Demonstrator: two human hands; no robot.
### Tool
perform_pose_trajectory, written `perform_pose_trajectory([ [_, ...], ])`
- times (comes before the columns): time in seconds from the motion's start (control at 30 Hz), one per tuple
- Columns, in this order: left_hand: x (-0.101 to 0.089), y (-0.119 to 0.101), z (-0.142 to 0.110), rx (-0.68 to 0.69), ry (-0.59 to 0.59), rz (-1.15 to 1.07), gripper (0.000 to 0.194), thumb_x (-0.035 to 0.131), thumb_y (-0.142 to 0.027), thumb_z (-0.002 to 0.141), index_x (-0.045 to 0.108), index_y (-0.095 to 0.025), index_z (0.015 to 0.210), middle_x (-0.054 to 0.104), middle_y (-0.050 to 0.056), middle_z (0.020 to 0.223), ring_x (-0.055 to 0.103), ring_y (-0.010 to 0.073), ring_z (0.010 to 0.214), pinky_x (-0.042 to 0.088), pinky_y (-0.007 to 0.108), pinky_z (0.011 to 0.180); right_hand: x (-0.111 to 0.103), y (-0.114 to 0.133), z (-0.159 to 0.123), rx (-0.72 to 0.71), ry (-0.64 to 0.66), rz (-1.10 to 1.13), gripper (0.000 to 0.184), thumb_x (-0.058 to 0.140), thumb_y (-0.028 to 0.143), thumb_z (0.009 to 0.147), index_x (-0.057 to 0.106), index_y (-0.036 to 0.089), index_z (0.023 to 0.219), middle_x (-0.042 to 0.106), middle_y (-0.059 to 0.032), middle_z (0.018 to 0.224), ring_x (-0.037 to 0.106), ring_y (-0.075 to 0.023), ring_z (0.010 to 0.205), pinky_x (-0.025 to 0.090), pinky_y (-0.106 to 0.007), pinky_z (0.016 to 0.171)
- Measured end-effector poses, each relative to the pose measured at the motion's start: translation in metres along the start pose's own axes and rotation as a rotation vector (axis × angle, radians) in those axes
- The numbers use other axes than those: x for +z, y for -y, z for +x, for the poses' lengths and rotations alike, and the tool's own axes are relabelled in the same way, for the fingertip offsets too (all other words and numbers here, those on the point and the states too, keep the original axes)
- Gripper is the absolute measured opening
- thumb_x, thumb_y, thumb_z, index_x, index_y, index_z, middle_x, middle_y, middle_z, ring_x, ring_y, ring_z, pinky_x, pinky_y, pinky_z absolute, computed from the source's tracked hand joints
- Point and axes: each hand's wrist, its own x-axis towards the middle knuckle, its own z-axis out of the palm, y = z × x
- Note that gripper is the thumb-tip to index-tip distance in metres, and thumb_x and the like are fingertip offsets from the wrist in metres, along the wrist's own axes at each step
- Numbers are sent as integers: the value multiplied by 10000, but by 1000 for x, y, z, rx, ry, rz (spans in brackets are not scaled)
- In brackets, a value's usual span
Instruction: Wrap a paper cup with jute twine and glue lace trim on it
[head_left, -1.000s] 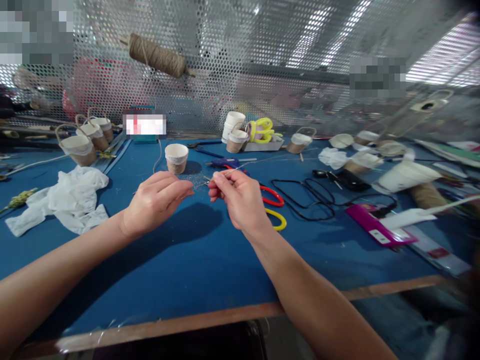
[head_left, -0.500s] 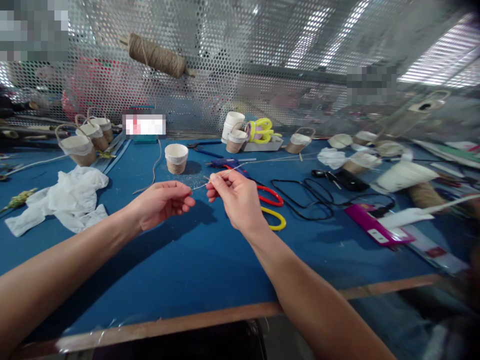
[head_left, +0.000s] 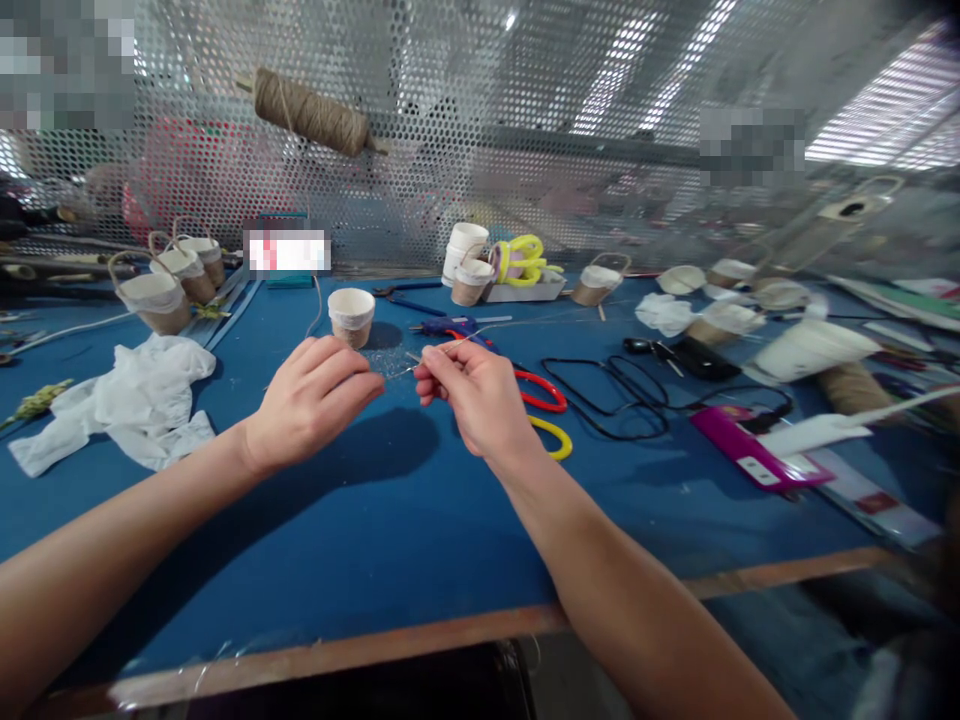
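Between thumb and fingers, my right hand (head_left: 476, 395) pinches a thin pale string (head_left: 487, 330). One end trails away to the right above the table, while a short bit pokes out left of the fingertips. My left hand (head_left: 315, 400) is closed, its back turned up and its fingertips at the other end of the string's short span between the hands. Just beyond the left hand stands a small cup (head_left: 352, 316) with a white top and a twine-wrapped base. Partly behind my right hand lie scissors with red and yellow handles (head_left: 551, 437) and a blue glue gun (head_left: 450, 327).
White cloth (head_left: 127, 400) lies crumpled at left, near several handled cups (head_left: 157, 300). Black cable (head_left: 622, 400) loops at right beside a magenta power strip (head_left: 739, 450). A twine spool (head_left: 311, 112) hangs on the perforated metal screen (head_left: 427, 150). Pliers (head_left: 409, 298) lie at the back.
My left hand has rolled over so its back faces up, with its fingers curled closer together. The right hand has barely moved and keeps its pinch.
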Motion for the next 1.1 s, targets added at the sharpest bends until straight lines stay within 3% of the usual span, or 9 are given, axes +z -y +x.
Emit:
perform_pose_trajectory([
  [0.1, -1, -4, 1, -146, -17, -81, 94, 582, -190, 831, 646, -176, 762, 664, 39, 676, 549, 155, 637, 413, 291, 609, 1, 0, -1, -38, -3, -16, 191, 644, 325, 747, 585, 155, 681, 604, 13, 587, 564, -90, 496, 495, -228, 466],
  [0.17, -2, -8, 3, -366, 1, -232, 131, 597, -223, 815, 662, -176, 712, 667, 36, 648, 557, 151, 617, 421, 289, 613, 1, 0, -2, -77, -15, -45, 187, 633, 331, 759, 585, 161, 698, 609, 14, 594, 572, -95, 505, 500, -232, 472],
  [0.37, 3, -15, 8, -1401, 301, -1351, 207, 714, -333, 664, 626, -150, 621, 615, 15, 552, 523, 105, 486, 422, 246, 508, 1, 4, -4, -174, -20, -189, 192, 606, 327, 787, 574, 168, 684, 608, 16, 594, 565, -88, 487, 502, -231, 480],
  [0.47, 4, -14, 8, -1534, 388, -1602, 213, 719, -320, 651, 600, -146, 623, 596, 8, 555, 500, 83, 467, 428, 240, 508, -1, 2, -1, -171, -6, -204, 208, 612, 340, 783, 573, 167, 674, 612, 13, 592, 559, -87, 473, 501, -236, 477],
  [0.57, -1, -9, 10, -1243, 327, -1276, 183, 632, -332, 744, 617, -150, 752, 656, 43, 682, 572, 119, 580, 468, 275, 598, -4, -1, 3, -121, -8, -164, 222, 630, 356, 765, 580, 158, 676, 611, 9, 578, 562, -93, 468, 494, -239, 462],
  [0.7, -8, -2, 10, -442, 160, -486, 194, 622, -245, 771, 620, -154, 942, 676, 95, 894, 601, 198, 837, 469, 347, 756, -7, -4, 7, -79, -18, -93, 221, 645, 350, 750, 587, 153, 668, 605, 9, 576, 565, -94, 475, 490, -233, 454],
  [0.77, -7, 0, 7, -165, 139, -226, 129, 595, -194, 796, 618, -145, 913, 668, 101, 879, 586, 201, 821, 464, 340, 731, -7, -3, 6, -70, -16, -73, 210, 645, 337, 749, 590, 152, 665, 605, 9, 576, 564, -93, 477, 489, -231, 452],
  [0.87, 0, 2, 1, -14, 116, -55, 82, 530, -134, 840, 607, -136, 867, 658, 82, 798, 566, 177, 742, 448, 298, 654, -6, -2, 5, -50, -17, -61, 196, 643, 317, 749, 589, 150, 662, 604, 8, 571, 561, -92, 475, 486, -229, 448],
  [1.1, 3, 1, -1, 28, 6, -17, 85, 573, -201, 842, 625, -138, 821, 651, 49, 700, 538, 152, 632, 380, 277, 555, -4, 0, 4, -38, -14, -74, 202, 639, 314, 751, 580, 146, 657, 596, 9, 564, 558, -87, 473, 486, -227, 452],
])
